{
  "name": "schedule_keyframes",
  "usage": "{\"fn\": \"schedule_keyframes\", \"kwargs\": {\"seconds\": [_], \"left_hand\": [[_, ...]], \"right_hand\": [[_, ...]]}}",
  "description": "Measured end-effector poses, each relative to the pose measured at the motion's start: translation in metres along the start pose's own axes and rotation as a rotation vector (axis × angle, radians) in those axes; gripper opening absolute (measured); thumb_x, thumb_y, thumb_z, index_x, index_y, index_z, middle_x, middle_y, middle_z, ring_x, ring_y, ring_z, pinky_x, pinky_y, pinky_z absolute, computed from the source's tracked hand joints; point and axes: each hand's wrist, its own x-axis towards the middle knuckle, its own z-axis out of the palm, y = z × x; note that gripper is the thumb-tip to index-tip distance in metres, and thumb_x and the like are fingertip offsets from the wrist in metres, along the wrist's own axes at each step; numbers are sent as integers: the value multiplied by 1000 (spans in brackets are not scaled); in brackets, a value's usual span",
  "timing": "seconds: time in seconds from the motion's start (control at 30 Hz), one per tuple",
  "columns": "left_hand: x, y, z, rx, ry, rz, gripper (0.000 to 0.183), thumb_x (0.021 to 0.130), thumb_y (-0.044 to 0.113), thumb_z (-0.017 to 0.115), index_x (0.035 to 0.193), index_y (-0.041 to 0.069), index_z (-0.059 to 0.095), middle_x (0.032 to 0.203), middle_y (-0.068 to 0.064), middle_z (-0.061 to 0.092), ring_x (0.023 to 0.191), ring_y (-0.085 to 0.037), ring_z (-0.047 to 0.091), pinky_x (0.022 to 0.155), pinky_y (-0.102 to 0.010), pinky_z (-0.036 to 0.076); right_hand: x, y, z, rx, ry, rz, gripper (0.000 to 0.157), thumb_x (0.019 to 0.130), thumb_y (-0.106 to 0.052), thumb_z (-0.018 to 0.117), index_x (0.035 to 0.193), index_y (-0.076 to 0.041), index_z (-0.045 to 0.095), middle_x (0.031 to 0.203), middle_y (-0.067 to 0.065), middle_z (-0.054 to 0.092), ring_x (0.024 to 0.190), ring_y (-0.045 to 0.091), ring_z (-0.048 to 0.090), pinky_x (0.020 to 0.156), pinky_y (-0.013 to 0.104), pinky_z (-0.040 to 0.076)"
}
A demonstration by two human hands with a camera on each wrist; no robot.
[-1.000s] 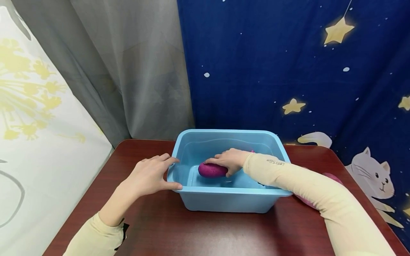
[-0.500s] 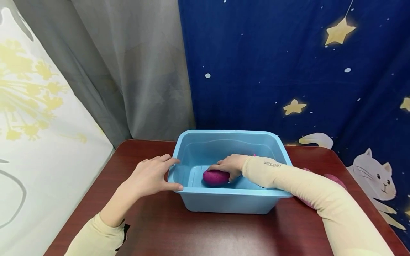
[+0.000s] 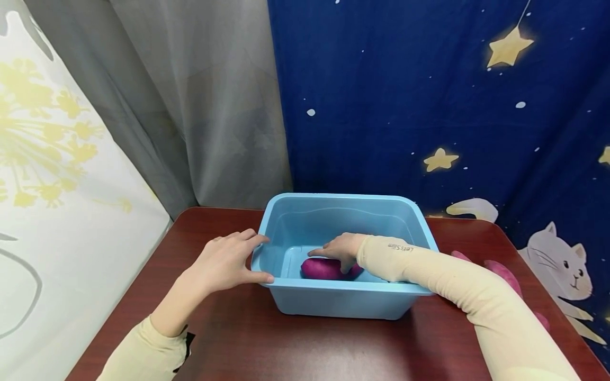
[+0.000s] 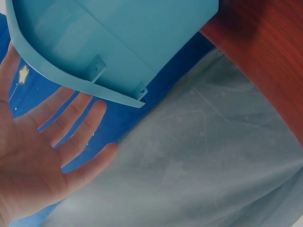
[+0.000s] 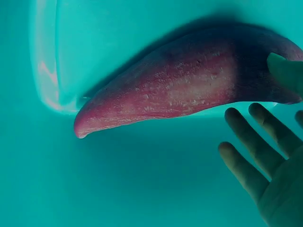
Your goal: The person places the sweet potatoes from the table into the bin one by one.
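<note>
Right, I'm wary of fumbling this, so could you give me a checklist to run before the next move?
1. Light-blue rectangular plastic bin upright on the reddish-brown wooden table: ok.
2. Left hand at the bin's left rim: ok.
3. Elongated purple sweet potato inside the bin: ok.
4. If lifting, right hand with fingers wrapped round it: not ok; they look spread in the right wrist view.
5. Nothing else in the bin: cannot tell; the cream fabric sleeve hides part.
</note>
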Motion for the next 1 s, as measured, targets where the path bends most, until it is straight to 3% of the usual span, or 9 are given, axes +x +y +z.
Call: {"fn": "schedule_keyframes", "kwargs": {"seconds": [0.33, 0.67, 1.0], "left_hand": [[-1, 2, 0, -5, -6, -7, 67, 62, 60, 67, 109, 13, 59, 85, 3, 51, 66, -10, 48, 51, -24, 38], [-1, 2, 0, -1, -17, -22, 68, 62, 62, 65, 110, 15, 59, 85, 4, 51, 67, -10, 48, 50, -26, 37], [-3, 2, 0, -9, -16, -21, 67, 63, 63, 64, 109, 14, 59, 83, 5, 50, 65, -9, 47, 50, -26, 37]], "right_hand": [[-3, 1, -5, -46, -22, 32, 79, 72, -20, 74, 137, -31, 30, 130, -5, 42, 107, 15, 48, 81, 30, 41], [-15, 5, -23, -97, 15, 44, 70, 73, -30, 72, 134, -30, 36, 128, -3, 45, 113, 17, 44, 89, 34, 36], [-38, 6, -46, -88, 94, 77, 65, 75, -35, 68, 133, -27, 39, 128, -1, 45, 112, 18, 45, 87, 37, 38]]}}
